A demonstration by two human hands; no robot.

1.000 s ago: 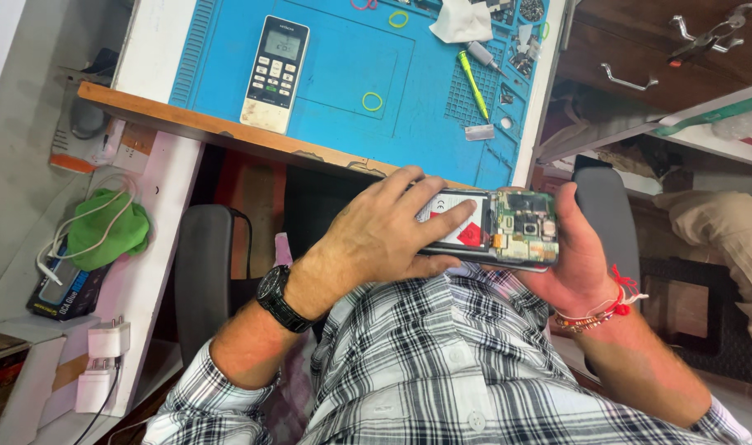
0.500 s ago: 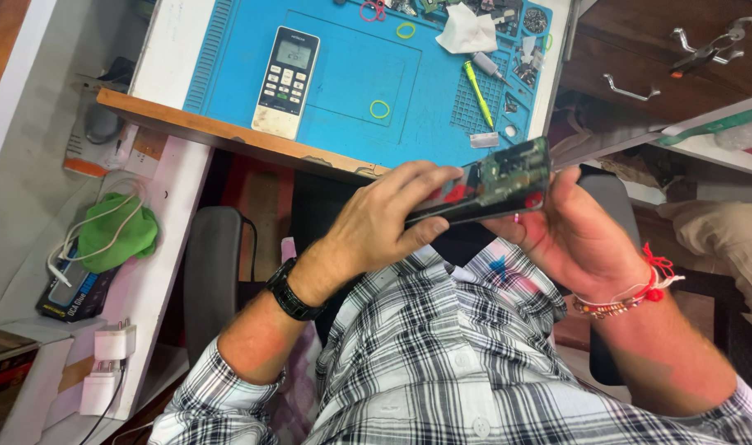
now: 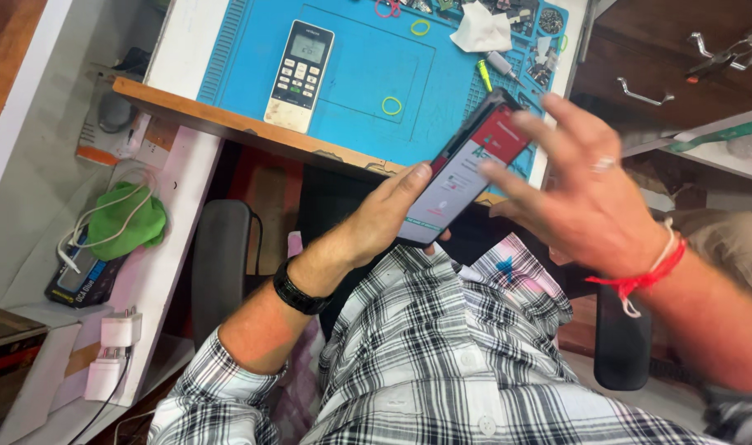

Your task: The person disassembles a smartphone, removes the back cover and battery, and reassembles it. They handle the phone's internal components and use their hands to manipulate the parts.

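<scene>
A smartphone [image 3: 462, 177] with a lit white and red screen is tilted up in front of my lap. My left hand [image 3: 392, 218] grips it from the lower left, fingers along its edge. My right hand [image 3: 582, 194] hovers just right of the phone with fingers spread, fingertips near the screen; it holds nothing. A red thread is tied round the right wrist and a black watch sits on the left wrist. I am seated, wearing a checked shirt.
A blue work mat [image 3: 351, 74] covers the bench ahead, with a white remote control [image 3: 299, 74], a green ring [image 3: 392, 105], a yellow-handled screwdriver [image 3: 485, 74], a crumpled tissue [image 3: 483, 29] and small parts. A green cloth [image 3: 125, 222] and chargers [image 3: 112, 350] lie at left. Drawers stand at right.
The phone has been turned over from its open circuit side to its lit screen side and raised. My right hand has let go of it and now hovers open beside it.
</scene>
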